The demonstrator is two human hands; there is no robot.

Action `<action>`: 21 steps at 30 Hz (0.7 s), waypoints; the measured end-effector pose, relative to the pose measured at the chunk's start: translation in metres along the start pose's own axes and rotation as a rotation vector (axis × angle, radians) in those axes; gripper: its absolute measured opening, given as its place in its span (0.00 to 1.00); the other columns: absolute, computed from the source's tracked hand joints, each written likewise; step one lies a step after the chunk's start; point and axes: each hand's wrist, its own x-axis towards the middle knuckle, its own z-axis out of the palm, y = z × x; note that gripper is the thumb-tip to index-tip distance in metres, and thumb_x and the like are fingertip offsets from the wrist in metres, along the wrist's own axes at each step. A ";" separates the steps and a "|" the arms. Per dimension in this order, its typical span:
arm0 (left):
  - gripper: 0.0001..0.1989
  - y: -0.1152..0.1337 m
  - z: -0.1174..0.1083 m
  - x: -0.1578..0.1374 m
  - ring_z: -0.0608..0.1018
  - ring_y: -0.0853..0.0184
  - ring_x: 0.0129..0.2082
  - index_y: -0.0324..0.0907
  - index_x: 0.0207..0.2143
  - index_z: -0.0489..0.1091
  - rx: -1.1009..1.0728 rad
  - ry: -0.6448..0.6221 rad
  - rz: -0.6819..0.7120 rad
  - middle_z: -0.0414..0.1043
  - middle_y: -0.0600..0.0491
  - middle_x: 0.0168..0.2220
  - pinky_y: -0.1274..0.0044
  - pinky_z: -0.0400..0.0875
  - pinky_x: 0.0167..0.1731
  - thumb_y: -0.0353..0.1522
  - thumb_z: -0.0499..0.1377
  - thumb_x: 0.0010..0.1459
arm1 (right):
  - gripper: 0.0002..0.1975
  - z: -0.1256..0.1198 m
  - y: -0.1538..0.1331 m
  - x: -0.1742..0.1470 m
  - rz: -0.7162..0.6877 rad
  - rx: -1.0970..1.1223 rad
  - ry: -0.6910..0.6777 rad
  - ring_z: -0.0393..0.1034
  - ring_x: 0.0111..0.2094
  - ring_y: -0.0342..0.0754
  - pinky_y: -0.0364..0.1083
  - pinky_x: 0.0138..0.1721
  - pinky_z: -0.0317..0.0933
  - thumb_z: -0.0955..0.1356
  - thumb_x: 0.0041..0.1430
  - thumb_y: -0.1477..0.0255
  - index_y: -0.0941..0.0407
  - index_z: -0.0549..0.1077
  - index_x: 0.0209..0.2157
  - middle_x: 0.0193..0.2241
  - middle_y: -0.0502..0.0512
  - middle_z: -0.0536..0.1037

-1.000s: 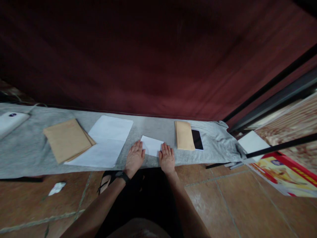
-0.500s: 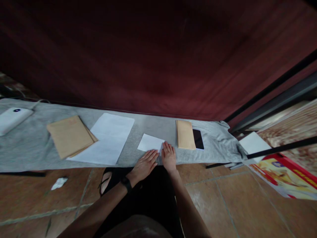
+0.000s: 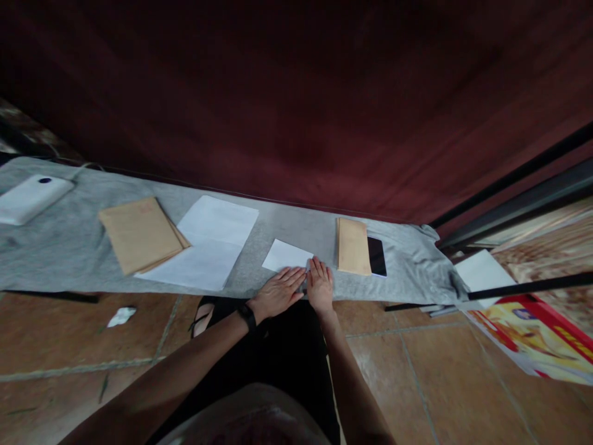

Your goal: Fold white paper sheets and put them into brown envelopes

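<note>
A small folded sheet of white paper point(image 3: 286, 254) lies on the grey cloth in front of me. My left hand point(image 3: 281, 291) rests flat along its near edge, fingers stretched out to the right. Over the paper's right end lies my right hand point(image 3: 319, 284), its fingers straight and pointing away from me. Both palms face down, and the hands nearly touch at the near right corner, which they cover. To the left, larger white sheets point(image 3: 208, 262) lie partly beneath a stack of brown envelopes point(image 3: 141, 235).
Right of my hands, more brown envelopes point(image 3: 354, 247) partly cover a dark phone point(image 3: 377, 256). A white device with a cable point(image 3: 34, 198) sits at the far left of the cloth-covered table point(image 3: 407, 266). A red and yellow box point(image 3: 537, 334) stands beyond the right end.
The view has shifted and tilted a little. Both hands stay on the folded paper, with the left hand lying slightly flatter along its near edge.
</note>
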 end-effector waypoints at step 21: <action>0.31 -0.013 0.012 0.033 0.53 0.63 0.71 0.38 0.70 0.50 0.014 -0.012 -0.064 0.53 0.46 0.70 0.65 0.42 0.68 0.43 0.39 0.70 | 0.26 -0.001 -0.002 0.001 0.020 -0.043 -0.041 0.53 0.67 0.53 0.55 0.67 0.43 0.58 0.68 0.74 0.58 0.61 0.66 0.66 0.59 0.63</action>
